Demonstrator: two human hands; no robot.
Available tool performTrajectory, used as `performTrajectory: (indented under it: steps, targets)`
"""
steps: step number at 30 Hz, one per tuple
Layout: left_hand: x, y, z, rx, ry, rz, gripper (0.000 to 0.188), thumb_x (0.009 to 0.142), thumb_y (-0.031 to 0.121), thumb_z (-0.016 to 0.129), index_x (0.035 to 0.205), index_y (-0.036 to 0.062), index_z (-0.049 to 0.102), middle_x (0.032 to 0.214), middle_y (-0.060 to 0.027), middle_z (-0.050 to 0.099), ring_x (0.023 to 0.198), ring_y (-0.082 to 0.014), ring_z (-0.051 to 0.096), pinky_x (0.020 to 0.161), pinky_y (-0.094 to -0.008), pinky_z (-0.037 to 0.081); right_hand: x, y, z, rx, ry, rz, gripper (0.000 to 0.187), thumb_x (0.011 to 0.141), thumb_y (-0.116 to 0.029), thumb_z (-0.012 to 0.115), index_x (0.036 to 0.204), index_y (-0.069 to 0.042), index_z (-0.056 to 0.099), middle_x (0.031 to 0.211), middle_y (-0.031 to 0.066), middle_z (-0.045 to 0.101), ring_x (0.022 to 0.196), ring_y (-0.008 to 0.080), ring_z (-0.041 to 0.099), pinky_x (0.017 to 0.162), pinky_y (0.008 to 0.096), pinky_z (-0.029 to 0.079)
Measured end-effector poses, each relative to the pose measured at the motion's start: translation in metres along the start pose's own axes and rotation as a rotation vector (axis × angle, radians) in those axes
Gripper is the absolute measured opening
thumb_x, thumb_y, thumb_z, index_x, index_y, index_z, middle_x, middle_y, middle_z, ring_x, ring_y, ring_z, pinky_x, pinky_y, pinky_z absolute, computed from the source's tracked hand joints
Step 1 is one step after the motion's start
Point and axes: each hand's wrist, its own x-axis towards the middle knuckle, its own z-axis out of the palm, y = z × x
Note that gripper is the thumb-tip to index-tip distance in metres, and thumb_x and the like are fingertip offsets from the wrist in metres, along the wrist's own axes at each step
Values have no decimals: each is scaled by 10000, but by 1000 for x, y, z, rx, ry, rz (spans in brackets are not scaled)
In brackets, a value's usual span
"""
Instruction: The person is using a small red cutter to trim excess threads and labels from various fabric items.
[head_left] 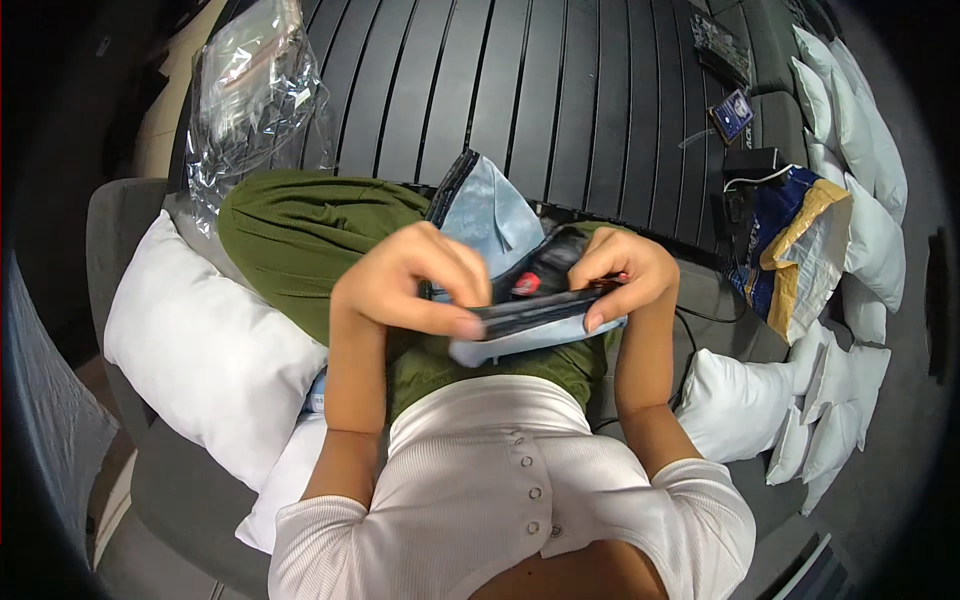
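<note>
Both hands pinched a dark pouch: the left hand [405, 280] gripped its left end, the right hand [625, 275] its right end. That pouch [530, 310] sat over the lap (green trousers [300, 235]), atop pale blue fabric [490, 215]. Left lay a white pillow [205, 355]; far left, a clear bag [250, 90].

Folded garment [497, 215]: pale blue, faintly mottled, with a dark striped band along its edge.
Waistband strip [530, 312]: black and grey, pinched between both hands.
Small patch [527, 284]: red, set on black fabric.
Trousers [300, 235]: plain olive green.
Top [480, 470]: white, finely ribbed, with a row of small pale buttons.
Pillow [205, 350]: plain white.
Row of small cushions [860, 150]: white.
Slatted table [530, 90]: black, with parallel glossy ridges.
Plastic bag [250, 95]: clear, with bright reflections.
Mailer bag [795, 245]: navy blue, with a yellow-tan border and white lining.
Seat [190, 500]: grey.
Small card [733, 113]: blue.
</note>
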Motion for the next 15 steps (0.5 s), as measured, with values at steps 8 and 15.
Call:
performTrajectory:
  steps: [8, 15]
  targets:
    - [-33, 3, -20, -189, 141, 90, 172, 586, 62, 626, 497, -37, 517, 468, -112, 485, 431, -214, 448, 490, -315, 333, -10, 8, -1, 61, 127, -106, 221, 720, -89, 649, 590, 15, 504, 451, 5, 382, 390, 71, 321, 388, 253, 217]
    - [-39, 7, -22, 108, 254, -204, 378, 706, 320, 617, 606, -42, 575, 577, -138, 565, 550, -250, 557, 684, -385, 444, -6, 19, 7, 229, 224, -253, 278, 718, -111, 624, 541, 45, 475, 455, 69, 420, 351, 149, 362, 374, 288, 235]
